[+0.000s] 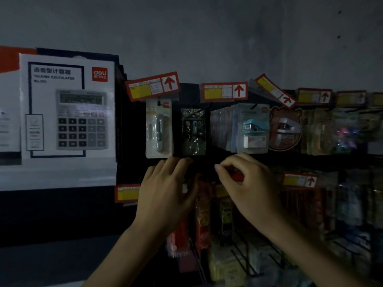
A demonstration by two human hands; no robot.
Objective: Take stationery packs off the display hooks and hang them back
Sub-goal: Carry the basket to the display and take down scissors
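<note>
Two hands reach the lower row of packs (300,204), the left hand (165,189) flat and holding nothing, the right hand (248,187) pinching a red bit (238,176) by the hanging red pack (204,206) (slide gently, never tug).

Glossy clear plastic is seen on stapler pack (253,129); smooth printed cardboard is noted on calculator box (68,108), left of it.

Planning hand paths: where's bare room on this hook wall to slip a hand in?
Bare panel strip between calculator box and white pack; slimmer gap between white pack and dark pack. From the stapler packs rightward, and across the lower row, packs hang crowded.
</note>
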